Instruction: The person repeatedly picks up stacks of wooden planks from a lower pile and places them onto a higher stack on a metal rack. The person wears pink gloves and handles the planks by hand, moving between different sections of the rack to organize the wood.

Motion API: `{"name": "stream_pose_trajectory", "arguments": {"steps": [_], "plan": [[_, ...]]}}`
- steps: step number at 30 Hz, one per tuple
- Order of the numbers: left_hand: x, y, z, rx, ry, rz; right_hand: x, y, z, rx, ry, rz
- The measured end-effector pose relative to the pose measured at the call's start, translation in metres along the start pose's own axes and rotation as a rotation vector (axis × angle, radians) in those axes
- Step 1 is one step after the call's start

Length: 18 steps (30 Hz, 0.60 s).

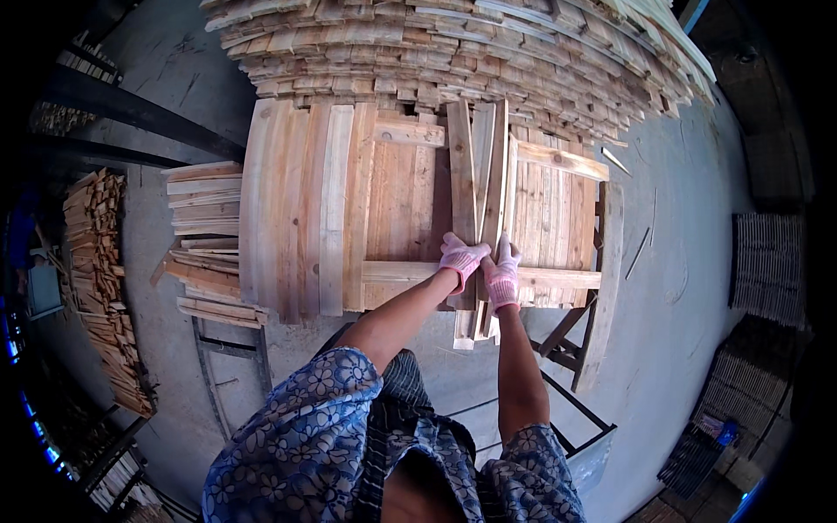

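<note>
My left hand (pixel 463 261) and my right hand (pixel 502 274), both in pink and white knit gloves, are close together at the near part of a narrow pile of wooden slats. The left fingers curl over a darker slat (pixel 463 166). My right hand closes on a slat (pixel 497 166) standing partly on edge, its thumb and fingertips partly hidden. More pale slats (pixel 480 148) lie between these two. The pile rests across a flat layer of boards (pixel 401 200) with crosswise battens (pixel 397 272) at its near and far sides.
Beyond the boards rises a tall stack of planks (pixel 418 52). At left, wide boards (pixel 296 209) lie side by side near shorter bundled slats (pixel 205 205). A wooden trestle (pixel 602 288) stands at right. Scrap wood (pixel 100 270) is heaped far left; a person's sleeve (pixel 24 222) shows behind.
</note>
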<state>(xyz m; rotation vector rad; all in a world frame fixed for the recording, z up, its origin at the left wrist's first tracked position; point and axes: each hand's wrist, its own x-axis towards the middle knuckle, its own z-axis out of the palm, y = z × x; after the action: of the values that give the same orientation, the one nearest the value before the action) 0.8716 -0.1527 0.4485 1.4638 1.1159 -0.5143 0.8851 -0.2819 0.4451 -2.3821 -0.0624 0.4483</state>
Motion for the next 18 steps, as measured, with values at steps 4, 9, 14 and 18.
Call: {"name": "stream_pose_trajectory", "arguments": {"steps": [4, 9, 14, 18], "plan": [[0.015, -0.004, -0.015, 0.075, 0.086, 0.064, -0.001, -0.031, -0.04, 0.717, -0.194, 0.241], [-0.02, 0.008, -0.033, 0.044, -0.005, 0.122, -0.025, 0.018, -0.072, 0.384, 0.056, 0.056], [-0.051, -0.02, -0.068, 0.163, 0.182, 0.171, -0.06, -0.012, -0.035, -0.728, 0.069, 0.1], [-0.042, -0.042, -0.102, 0.706, 0.53, 0.101, -0.053, -0.023, -0.036, -0.621, -0.105, 0.084]]}}
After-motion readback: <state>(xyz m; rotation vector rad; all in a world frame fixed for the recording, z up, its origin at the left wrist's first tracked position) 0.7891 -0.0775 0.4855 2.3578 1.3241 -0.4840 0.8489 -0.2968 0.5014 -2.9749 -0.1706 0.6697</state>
